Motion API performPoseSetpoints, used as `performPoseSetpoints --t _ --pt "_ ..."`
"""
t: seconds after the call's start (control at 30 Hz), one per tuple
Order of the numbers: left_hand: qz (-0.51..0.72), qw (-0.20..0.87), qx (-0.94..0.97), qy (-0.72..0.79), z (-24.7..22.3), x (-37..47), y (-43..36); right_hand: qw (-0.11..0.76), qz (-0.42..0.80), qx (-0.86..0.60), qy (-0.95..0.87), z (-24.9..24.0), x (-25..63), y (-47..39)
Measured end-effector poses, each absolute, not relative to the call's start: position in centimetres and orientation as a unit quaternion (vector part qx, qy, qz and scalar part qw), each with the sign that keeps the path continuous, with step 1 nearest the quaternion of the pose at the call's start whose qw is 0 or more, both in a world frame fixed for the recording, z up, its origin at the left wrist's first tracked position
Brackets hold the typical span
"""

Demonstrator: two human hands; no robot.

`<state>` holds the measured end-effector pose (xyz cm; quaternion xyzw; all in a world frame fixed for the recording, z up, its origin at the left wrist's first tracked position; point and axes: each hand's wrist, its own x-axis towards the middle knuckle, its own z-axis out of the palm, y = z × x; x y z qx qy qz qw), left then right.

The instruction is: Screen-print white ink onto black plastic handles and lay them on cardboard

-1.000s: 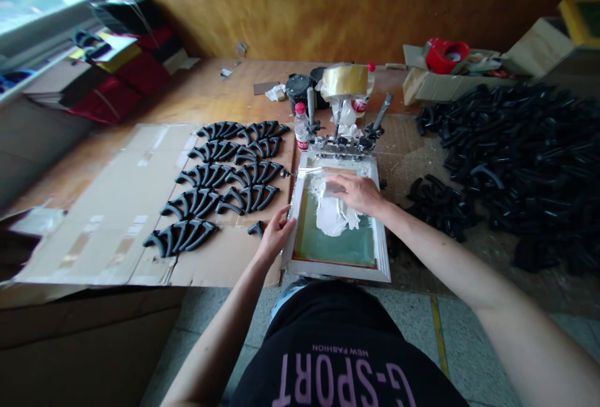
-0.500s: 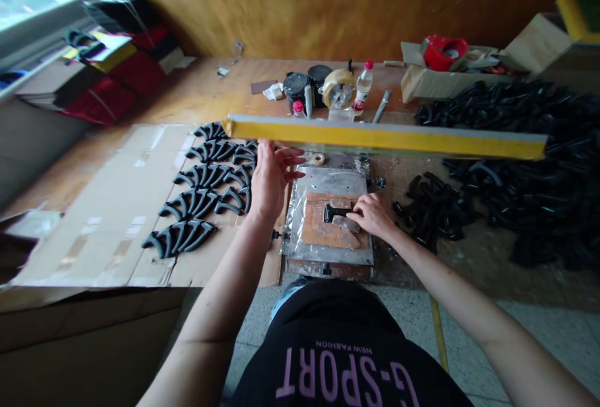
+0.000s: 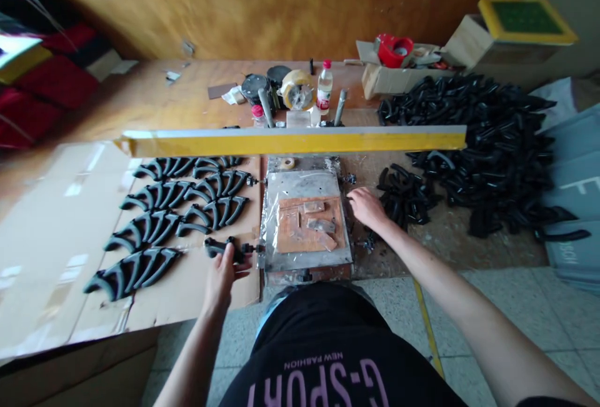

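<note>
My left hand (image 3: 224,276) is closed on a black curved part (image 3: 216,247), held over the cardboard sheet (image 3: 56,219) at the left edge of the metal plate. Rows of similar curved parts (image 3: 134,272) lie on that cardboard. My right hand (image 3: 366,208) is to the right of the plate with its fingers curled together; whether anything small is in them is hidden. Several clear blocks (image 3: 321,226) sit on an orange-brown board (image 3: 288,226) on the metal plate (image 3: 304,183). A small heap of black parts (image 3: 407,197) lies right of my right hand.
A long yellow-edged frame (image 3: 300,142) spans above the plate. Behind it stand a bottle (image 3: 324,89), dark jars (image 3: 255,89) and a tape roll (image 3: 299,89). A large black pile (image 3: 478,119), a cardboard box (image 3: 389,82) and a grey crate (image 3: 579,188) are at the right.
My left hand has moved from the frame down to the cardboard side and now holds a black part. My right hand has left the board, where the black part lay. The view has shifted right.
</note>
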<state>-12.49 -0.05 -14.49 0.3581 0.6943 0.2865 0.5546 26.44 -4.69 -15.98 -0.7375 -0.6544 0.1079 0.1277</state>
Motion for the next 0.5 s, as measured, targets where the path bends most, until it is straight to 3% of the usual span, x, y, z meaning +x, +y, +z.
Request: performPoseSetpoints --t 0.03,0.1,0.23,0.4,0.5 --pt "0.257 0.523 0.356 0.730 -15.6 -14.6 0.6 0.070 0.114 -0.769 -0.625 -16.8 29.4 -4.9" --pt "0.188 0.478 0.365 0.777 -17.9 -17.7 1.2 0.037 0.130 -0.778 -0.614 -18.2 34.3 -5.7" --pt "0.069 0.430 0.447 0.782 -20.9 -19.9 1.9 0.029 0.133 -0.746 -0.652 -19.5 38.3 -7.0" --pt "-0.028 0.409 0.511 0.755 -19.2 -19.9 4.1 0.162 0.139 -0.735 -0.644 -18.4 34.2 -5.7" --pt "0.076 0.430 0.550 0.712 -15.1 -17.4 5.9 0.254 0.252 -0.685 -0.635 -16.6 28.1 -4.6"
